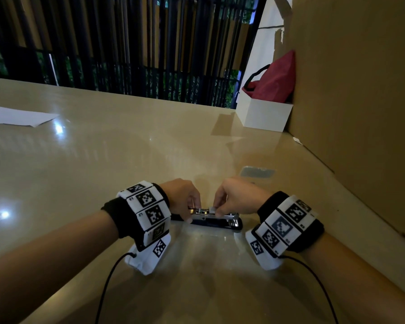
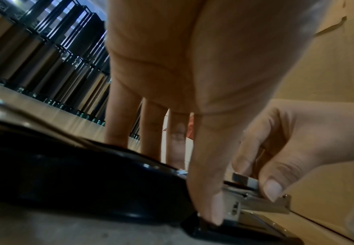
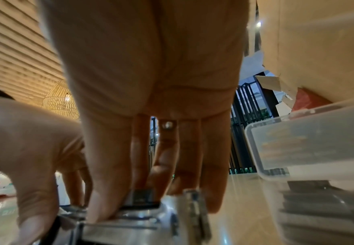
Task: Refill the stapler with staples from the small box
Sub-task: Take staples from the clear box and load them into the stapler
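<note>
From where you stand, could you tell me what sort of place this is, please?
Probably a lobby or café-like indoor space, not a workshop: a long glossy beige table, dark vertical slats with greenery behind them, and a woven pendant lamp under a slatted ceiling. A large cardboard box stands on the table too.

Both forearms reach forward and angle inward, the wrists low over the surface (image 1: 84,160). The left hand (image 1: 181,197) points its fingers (image 2: 205,190) downward, thumb and fingers gripping the stapler (image 1: 211,219). The right hand (image 1: 235,198), close beside it (knuckles up), pinches a staple strip (image 1: 212,209) between thumb and forefinger.
</note>
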